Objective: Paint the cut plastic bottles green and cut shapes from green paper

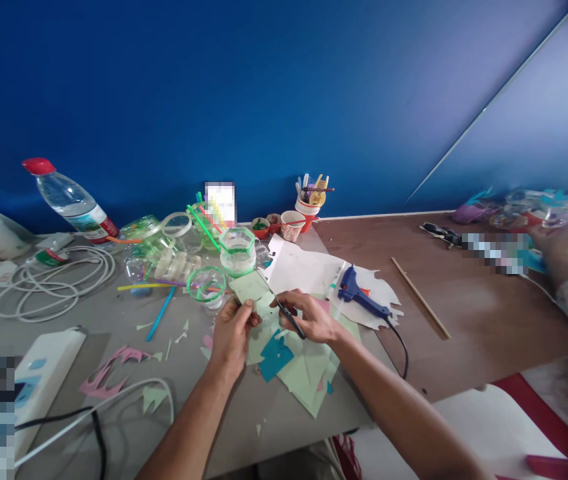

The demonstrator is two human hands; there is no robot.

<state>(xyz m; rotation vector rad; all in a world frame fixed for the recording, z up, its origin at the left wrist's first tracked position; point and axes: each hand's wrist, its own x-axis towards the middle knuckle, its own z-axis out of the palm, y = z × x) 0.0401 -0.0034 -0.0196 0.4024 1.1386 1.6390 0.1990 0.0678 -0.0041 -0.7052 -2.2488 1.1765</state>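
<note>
Pinched in my left hand (pixel 231 330) is a piece of pale green paper (pixel 247 285), raised above the table. My right hand (pixel 309 315) grips scissors with dark handles (pixel 291 321), and their thin blade points up and left beside the paper. Whether the blades touch the paper I cannot tell. Below both hands lie pale green sheets (pixel 309 383) and a blue paper scrap (pixel 277 357). A clear plastic cup with a green rim (pixel 238 253) stands just beyond the paper.
A blue glue gun (pixel 364 293) rests on cut white paper (pixel 297 263) to the right, near a wooden stick (pixel 420 297). Bottle (pixel 71 203), coiled cable (pixel 54 283) and power strip (pixel 49 373) occupy the left. Another person's hand (pixel 557 243) is at far right.
</note>
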